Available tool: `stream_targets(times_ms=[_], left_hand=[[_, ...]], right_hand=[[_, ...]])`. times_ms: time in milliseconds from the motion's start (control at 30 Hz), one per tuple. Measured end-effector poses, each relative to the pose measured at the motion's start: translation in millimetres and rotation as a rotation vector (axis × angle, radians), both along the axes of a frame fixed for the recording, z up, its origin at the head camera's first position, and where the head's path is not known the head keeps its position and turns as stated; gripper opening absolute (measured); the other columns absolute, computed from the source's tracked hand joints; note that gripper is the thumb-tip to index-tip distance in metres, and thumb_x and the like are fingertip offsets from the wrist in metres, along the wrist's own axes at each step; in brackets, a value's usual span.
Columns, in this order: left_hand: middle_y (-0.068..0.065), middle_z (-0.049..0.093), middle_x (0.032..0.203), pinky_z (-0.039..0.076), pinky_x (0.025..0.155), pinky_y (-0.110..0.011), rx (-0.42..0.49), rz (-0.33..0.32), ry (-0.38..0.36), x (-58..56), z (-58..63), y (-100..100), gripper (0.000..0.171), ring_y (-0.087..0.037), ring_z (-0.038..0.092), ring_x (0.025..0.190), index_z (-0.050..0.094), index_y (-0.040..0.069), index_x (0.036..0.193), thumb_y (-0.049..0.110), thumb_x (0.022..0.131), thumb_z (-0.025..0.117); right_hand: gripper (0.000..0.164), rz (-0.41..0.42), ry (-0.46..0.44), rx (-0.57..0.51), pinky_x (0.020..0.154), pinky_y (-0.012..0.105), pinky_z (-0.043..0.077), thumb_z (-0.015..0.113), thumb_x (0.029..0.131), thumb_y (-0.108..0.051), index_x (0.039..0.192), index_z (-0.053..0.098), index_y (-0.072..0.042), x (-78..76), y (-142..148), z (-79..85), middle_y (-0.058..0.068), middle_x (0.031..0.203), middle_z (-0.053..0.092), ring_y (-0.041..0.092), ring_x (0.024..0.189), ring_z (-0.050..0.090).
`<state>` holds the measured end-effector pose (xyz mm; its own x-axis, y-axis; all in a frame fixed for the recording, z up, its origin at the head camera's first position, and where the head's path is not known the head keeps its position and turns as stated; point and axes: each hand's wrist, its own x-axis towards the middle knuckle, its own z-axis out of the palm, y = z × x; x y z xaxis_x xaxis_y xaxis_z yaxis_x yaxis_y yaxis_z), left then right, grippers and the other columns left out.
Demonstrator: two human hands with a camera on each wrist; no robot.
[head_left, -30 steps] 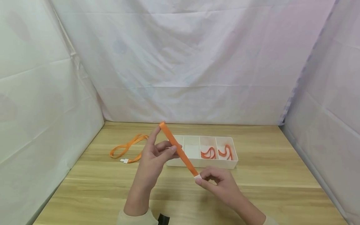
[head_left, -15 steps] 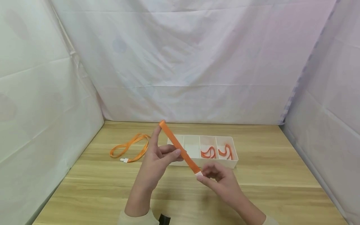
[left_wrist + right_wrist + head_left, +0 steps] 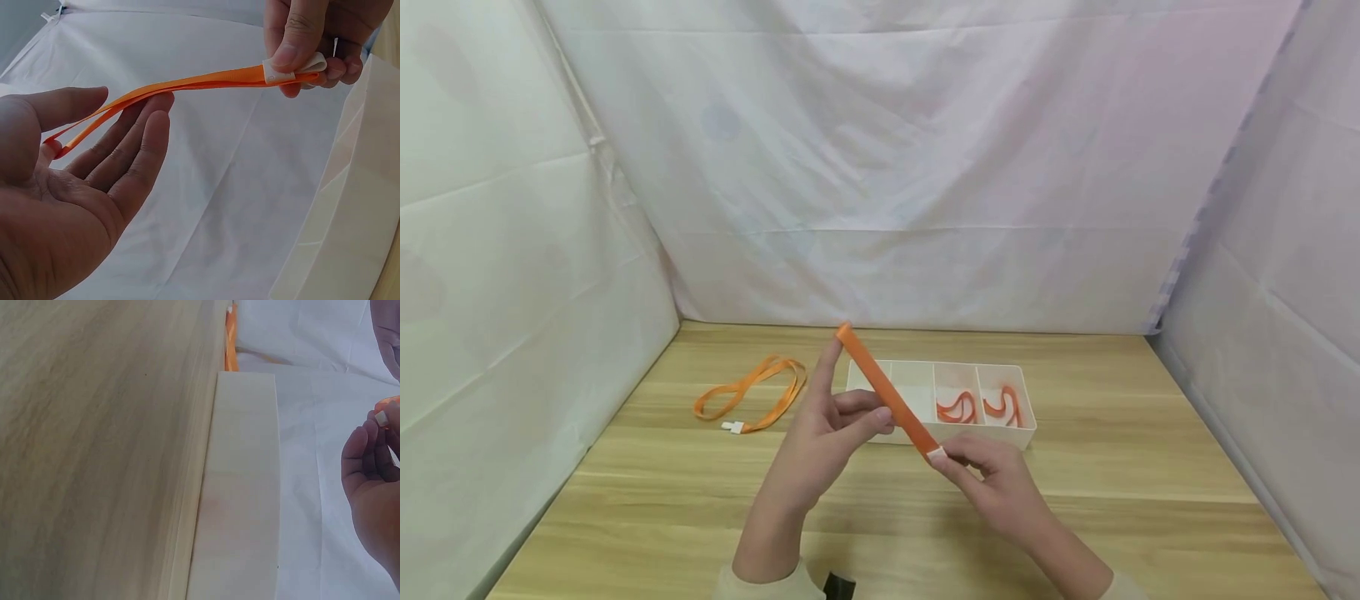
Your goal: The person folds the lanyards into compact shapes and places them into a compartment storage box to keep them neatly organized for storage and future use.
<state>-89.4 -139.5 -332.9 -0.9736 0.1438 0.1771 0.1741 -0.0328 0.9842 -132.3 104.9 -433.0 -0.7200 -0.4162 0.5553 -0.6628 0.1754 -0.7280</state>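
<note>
An orange lanyard (image 3: 887,387), drawn into a long narrow loop, slants between my two hands above the table. Its far end passes round the raised index finger of my left hand (image 3: 820,437). In the left wrist view, the left thumb and other fingers (image 3: 140,165) lie extended on either side of the strap, apart from each other. My right hand (image 3: 1000,487) pinches the lanyard's white end piece (image 3: 279,74) between thumb and fingers. Another orange lanyard (image 3: 741,390) with a white clip (image 3: 732,427) lies looped on the table at the left.
Behind the hands stands a white divided box (image 3: 977,435). Its two right-hand compartments hold folded orange straps (image 3: 957,408). Pale curtains (image 3: 880,208) enclose the wooden table (image 3: 1135,467) at the back and sides. A black object (image 3: 838,585) shows near the left sleeve.
Both hands have shifted slightly to the right with the lanyard, and the right hand has risen a little, bringing the white end up. The lanyard on the table and the box stay put.
</note>
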Motion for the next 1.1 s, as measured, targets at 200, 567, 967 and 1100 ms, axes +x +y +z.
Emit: stream_targets(times_ms=[200, 567, 967, 1100], left_hand=[[-0.021, 0.079, 0.109, 0.058, 0.097, -0.032, -0.069, -0.064, 0.001, 3.5, -0.2, 1, 0.101, -0.02, 0.076, 0.098, 0.003, 0.036, 0.171, 0.005, 0.1, 0.069], [0.003, 0.082, 0.097, 0.037, 0.064, -0.022, 0.123, -0.412, -0.123, -2.8, -19.3, 14, 0.1, -0.01, 0.04, 0.061, 0.012, 0.04, 0.17, -0.014, 0.092, 0.045], [0.006, 0.082, 0.103, 0.037, 0.05, -0.017, 0.329, -0.501, -0.267, -8.0, -48.1, 28, 0.086, -0.004, 0.042, 0.046, 0.011, 0.03, 0.171, -0.003, 0.099, 0.044], [0.007, 0.082, 0.099, 0.04, 0.049, -0.016, 0.34, -0.507, -0.237, -7.9, -49.1, 30, 0.084, -0.003, 0.045, 0.046, 0.011, 0.027, 0.171, 0.0, 0.1, 0.048]], right_hand=[[0.013, -0.008, -0.041, -0.004, 0.069, 0.023, 0.056, 0.077, 0.097, -0.007, 0.1, 0.083, -0.018, -3.5, 1, 3.0, -0.002, 0.089, 0.079, 0.004, 0.079, 0.066], [0.038, -0.025, -0.099, -0.211, 0.079, 0.023, 0.061, 0.075, 0.09, 0.014, 0.125, 0.07, -0.001, -15.8, -12, 12.4, -0.001, 0.092, 0.076, 0.007, 0.084, 0.072], [0.053, 0.064, -0.008, -0.492, 0.088, 0.018, 0.057, 0.06, 0.087, 0.028, 0.13, 0.068, -0.003, -15.0, -26, 19.2, -0.013, 0.102, 0.077, 0.005, 0.091, 0.07], [0.051, 0.021, 0.047, -0.497, 0.087, 0.018, 0.055, 0.062, 0.084, 0.03, 0.124, 0.072, 0.0, -16.5, -28, 17.0, -0.015, 0.105, 0.076, 0.006, 0.092, 0.067]])
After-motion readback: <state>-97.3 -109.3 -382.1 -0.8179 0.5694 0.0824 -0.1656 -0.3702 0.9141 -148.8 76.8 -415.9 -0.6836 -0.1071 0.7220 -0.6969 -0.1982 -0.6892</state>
